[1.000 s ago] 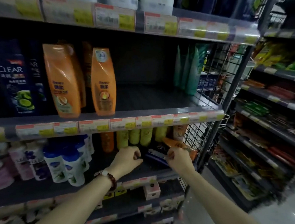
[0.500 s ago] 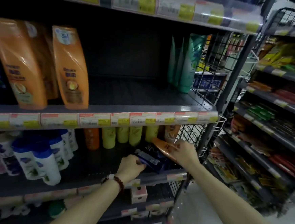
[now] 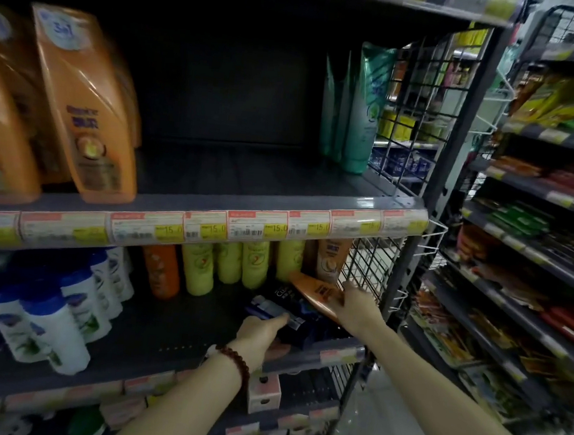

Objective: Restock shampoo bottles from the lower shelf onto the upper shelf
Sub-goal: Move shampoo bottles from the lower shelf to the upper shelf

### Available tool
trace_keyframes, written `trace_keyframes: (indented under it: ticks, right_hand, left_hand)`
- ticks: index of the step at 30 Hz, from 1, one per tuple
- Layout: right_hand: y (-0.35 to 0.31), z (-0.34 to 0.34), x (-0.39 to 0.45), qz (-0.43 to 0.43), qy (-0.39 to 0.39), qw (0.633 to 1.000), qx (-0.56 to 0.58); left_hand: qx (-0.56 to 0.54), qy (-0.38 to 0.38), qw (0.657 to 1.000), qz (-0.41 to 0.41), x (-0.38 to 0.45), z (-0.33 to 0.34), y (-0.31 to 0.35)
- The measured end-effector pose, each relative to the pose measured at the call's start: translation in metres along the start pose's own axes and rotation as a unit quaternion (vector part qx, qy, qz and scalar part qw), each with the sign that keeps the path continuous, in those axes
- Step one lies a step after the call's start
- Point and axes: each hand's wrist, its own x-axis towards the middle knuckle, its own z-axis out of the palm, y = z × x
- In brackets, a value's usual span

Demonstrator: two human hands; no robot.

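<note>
Upper shelf (image 3: 190,206) bare mid-span; orange bottles (image 3: 91,116) at 9 o'clock, green ones (image 3: 366,113) at 2. Lower shelf (image 3: 151,347): R hand (image 3: 357,308) grips tilted orange bottle (image 3: 317,293), approx 4 o'clock. L hand (image 3: 259,335) fingers wrap dark blue bottle (image 3: 281,314) lying flat, touching the orange one.

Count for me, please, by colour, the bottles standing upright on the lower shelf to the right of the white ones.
Yellow-green bottles: 4
Bright orange bottle: 1
Pale orange bottle: 1
Total: 6
Left out, lying down: dark blue bottle in the left hand, lying orange bottle in the right hand.
</note>
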Motion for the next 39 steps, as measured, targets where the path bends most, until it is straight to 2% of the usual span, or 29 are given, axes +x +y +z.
trace_keyframes:
  ticks: [3, 6, 10, 11, 12, 13, 15, 18, 20, 24, 30, 36, 39]
  right_hand:
    - [0.003, 0.003, 0.002, 0.003, -0.015, 1.000, 0.001]
    - [0.005, 0.002, 0.007, 0.002, -0.025, 1.000, -0.002]
    - [0.003, -0.002, 0.012, 0.003, -0.040, 0.999, -0.008]
    - [0.003, -0.002, 0.013, 0.003, -0.039, 0.999, -0.008]
    - [0.003, -0.002, 0.013, 0.003, -0.038, 0.999, -0.005]
    - [0.004, -0.002, 0.014, 0.003, -0.039, 0.999, 0.000]
    - [0.004, -0.003, 0.013, 0.001, -0.039, 0.999, 0.007]
    - [0.003, -0.003, 0.013, -0.006, -0.031, 1.000, 0.005]
    - [0.003, -0.002, 0.013, -0.008, -0.027, 1.000, 0.008]
    - [0.006, 0.000, 0.012, -0.012, -0.022, 1.000, 0.019]
    - [0.005, -0.005, 0.010, 0.006, -0.015, 0.998, 0.055]
    - [0.001, -0.009, 0.012, 0.048, -0.062, 0.994, 0.073]
    - [-0.003, -0.014, 0.005, 0.030, -0.065, 0.995, 0.075]
  left_hand:
    - [-0.007, -0.001, 1.000, -0.016, -0.016, 0.009, 0.011]
    - [0.098, 0.021, 0.995, -0.004, -0.015, 0.004, 0.009]
    - [0.053, 0.000, 0.998, -0.013, -0.014, -0.001, 0.013]
    - [0.077, 0.014, 0.997, 0.011, -0.013, -0.002, 0.015]
    - [0.170, 0.038, 0.983, 0.062, -0.013, -0.004, 0.018]
    - [0.275, 0.062, 0.952, 0.122, -0.015, -0.007, 0.020]
    - [0.452, 0.080, 0.857, 0.234, -0.016, -0.015, 0.024]
    - [0.600, 0.060, 0.709, 0.365, -0.011, -0.024, 0.022]
    - [0.634, 0.038, 0.664, 0.394, -0.003, -0.027, 0.020]
    - [0.670, 0.012, 0.623, 0.403, 0.004, -0.024, 0.020]
    - [0.667, -0.016, 0.616, 0.419, 0.011, -0.031, 0.012]
    - [0.530, 0.002, 0.712, 0.461, -0.014, -0.037, 0.024]
    - [0.478, 0.020, 0.735, 0.480, -0.032, -0.042, 0.028]
